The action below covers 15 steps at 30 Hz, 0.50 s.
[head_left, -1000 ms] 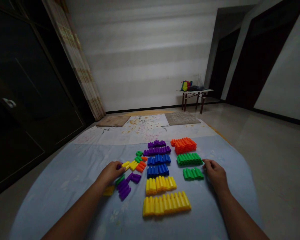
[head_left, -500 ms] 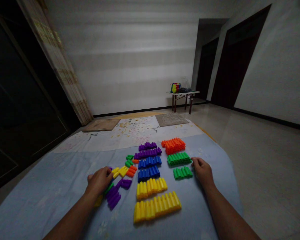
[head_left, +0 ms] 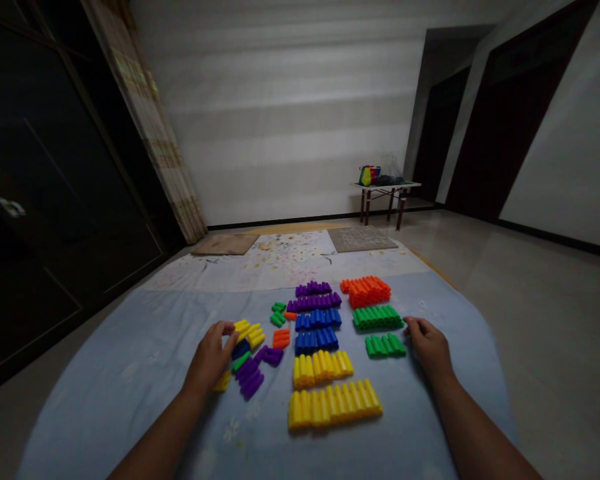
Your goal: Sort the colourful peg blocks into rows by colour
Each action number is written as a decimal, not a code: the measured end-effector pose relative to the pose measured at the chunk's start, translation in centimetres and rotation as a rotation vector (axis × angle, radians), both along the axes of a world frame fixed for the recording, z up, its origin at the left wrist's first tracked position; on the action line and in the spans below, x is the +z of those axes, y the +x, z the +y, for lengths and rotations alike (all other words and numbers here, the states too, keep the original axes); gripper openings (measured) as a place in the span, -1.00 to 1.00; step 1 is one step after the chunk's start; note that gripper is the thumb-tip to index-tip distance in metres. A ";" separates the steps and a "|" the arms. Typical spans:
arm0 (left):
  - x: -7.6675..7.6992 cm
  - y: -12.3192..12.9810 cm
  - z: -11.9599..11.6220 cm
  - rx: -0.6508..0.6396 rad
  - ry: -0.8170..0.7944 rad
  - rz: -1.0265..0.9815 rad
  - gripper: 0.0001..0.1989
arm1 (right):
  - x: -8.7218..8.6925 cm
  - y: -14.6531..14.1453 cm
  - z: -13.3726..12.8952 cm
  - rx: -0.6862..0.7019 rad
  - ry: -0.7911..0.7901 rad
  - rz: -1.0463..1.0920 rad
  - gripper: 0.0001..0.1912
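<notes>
My left hand (head_left: 211,357) is over the loose pile on the left, thumb and forefinger apart. Its fingertips are beside yellow plastic tube pieces (head_left: 250,333) and a dark blue piece (head_left: 241,349). Purple pieces (head_left: 250,379), a green piece (head_left: 241,361) and an orange cluster (head_left: 281,339) lie close by. My right hand (head_left: 430,347) rests with curled fingers at the right end of a stacked green row (head_left: 377,318); nothing shows between them. Whether they touch the row is unclear. A shorter green row (head_left: 385,345) lies just in front.
Purple (head_left: 314,303), blue (head_left: 317,341) and yellow rows (head_left: 335,405) run down the middle, with an orange stack (head_left: 369,291) behind the green. Two mats (head_left: 363,239) lie on the far floral cloth. A small table (head_left: 385,185) holding bags stands by the wall.
The view has swung left, shifting everything rightward in the picture. My left thumb and forefinger have spread apart over the pile. My right hand stays beside the green rows.
</notes>
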State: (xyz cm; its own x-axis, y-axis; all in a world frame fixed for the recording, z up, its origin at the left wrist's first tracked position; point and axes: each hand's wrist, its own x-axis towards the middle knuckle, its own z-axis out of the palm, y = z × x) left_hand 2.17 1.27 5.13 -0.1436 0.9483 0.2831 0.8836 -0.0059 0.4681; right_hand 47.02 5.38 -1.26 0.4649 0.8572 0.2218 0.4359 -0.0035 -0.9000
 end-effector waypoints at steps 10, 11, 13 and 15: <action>1.6 0.6 -0.5 0.337 0.084 -0.448 -0.55 | -0.3 0.2 0.1 0.007 0.000 -0.001 -0.48; 1.7 0.5 -0.4 0.369 0.066 -0.511 -0.53 | -0.4 0.2 0.1 0.010 -0.004 0.000 -0.48; 1.7 0.4 -0.2 0.376 0.059 -0.561 -0.52 | -0.5 0.2 0.1 0.014 -0.014 0.004 -0.48; 1.5 0.3 -0.3 0.376 0.066 -0.587 -0.51 | -0.7 0.3 0.2 0.015 -0.018 0.007 -0.49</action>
